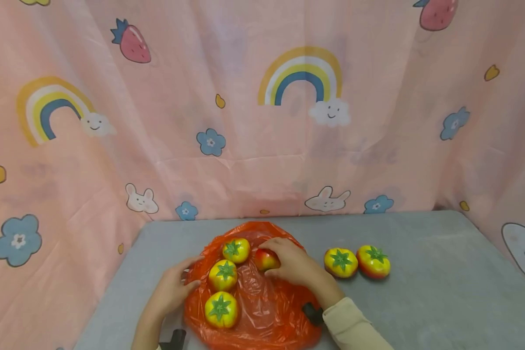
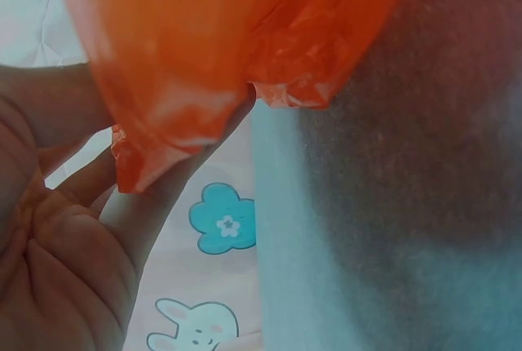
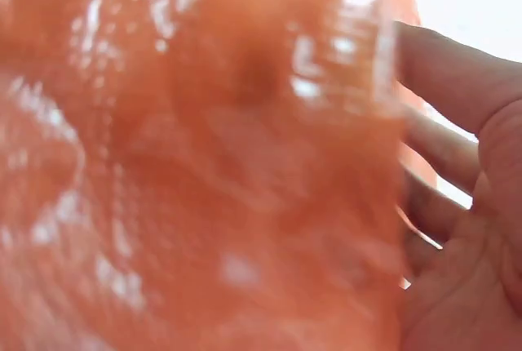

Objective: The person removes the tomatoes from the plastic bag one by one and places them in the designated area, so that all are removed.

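Observation:
An orange-red plastic bag (image 1: 262, 296) lies spread on the grey table, its left edge held by my left hand (image 1: 170, 289). In the left wrist view, thin orange film (image 2: 179, 65) passes between the thumb and fingers. Over the bag's upper part, my right hand (image 1: 293, 262) grips a yellow-and-red tomato (image 1: 267, 260) between thumb and fingers. Three similar tomatoes with green star-shaped tops, a back one (image 1: 236, 250), a middle one (image 1: 223, 275) and a front one (image 1: 221, 309), form a column at the bag's left. The right wrist view is mostly filled by blurred orange plastic (image 3: 204, 171).
Two more tomatoes, one on the left (image 1: 341, 262) and one on the right (image 1: 374, 261), sit side by side on the table (image 1: 437, 291), right of the bag. A pink printed curtain (image 1: 245, 184) hangs behind the table and along its sides.

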Demonstrator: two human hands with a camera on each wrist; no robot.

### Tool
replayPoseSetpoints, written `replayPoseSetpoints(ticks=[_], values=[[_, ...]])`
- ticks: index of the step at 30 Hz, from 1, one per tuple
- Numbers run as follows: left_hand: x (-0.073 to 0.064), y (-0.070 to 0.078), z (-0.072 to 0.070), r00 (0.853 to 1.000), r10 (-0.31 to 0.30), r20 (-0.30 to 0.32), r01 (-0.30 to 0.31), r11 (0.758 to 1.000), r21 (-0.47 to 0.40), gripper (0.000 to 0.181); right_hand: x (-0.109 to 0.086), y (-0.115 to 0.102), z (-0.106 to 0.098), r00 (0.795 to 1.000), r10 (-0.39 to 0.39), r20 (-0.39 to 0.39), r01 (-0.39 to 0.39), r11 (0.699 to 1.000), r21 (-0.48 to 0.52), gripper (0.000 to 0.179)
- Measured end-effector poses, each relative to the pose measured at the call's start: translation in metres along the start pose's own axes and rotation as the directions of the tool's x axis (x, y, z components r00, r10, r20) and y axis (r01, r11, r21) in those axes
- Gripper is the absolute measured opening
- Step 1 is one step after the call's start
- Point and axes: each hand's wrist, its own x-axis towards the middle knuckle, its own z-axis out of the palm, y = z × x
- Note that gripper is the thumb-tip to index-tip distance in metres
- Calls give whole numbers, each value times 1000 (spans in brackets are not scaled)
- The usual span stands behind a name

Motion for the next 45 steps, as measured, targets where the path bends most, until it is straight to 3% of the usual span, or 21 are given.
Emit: replayPoseSetpoints(ticks=[8,15,19,27,35,45], values=[[-5,-5,6,998,-56,26,56,998,-4,57,-6,3,13,995,32,97,-35,999,26,70],[1,-1,1,999,-48,12,48,999,-2,57,-5,1,11,999,1,41,-1,1000,0,84],[2,-1,1,999,-34,9,34,999,6,58,-8,-1,11,999,-10,33,10,1000,-4,80],[2,-2,1,999,-33,5,33,999,16,56,-10,-5,12,991,35,128,-36,999,1,82],[2,1,0,1000,-15,3,15,1000,26,56,-17,-6,7,995,45,88,-45,999,2,76],[0,1,-1,1000,-12,6,11,1000,23,56,-24,-6,7,994,56,95,-57,998,12,71]])
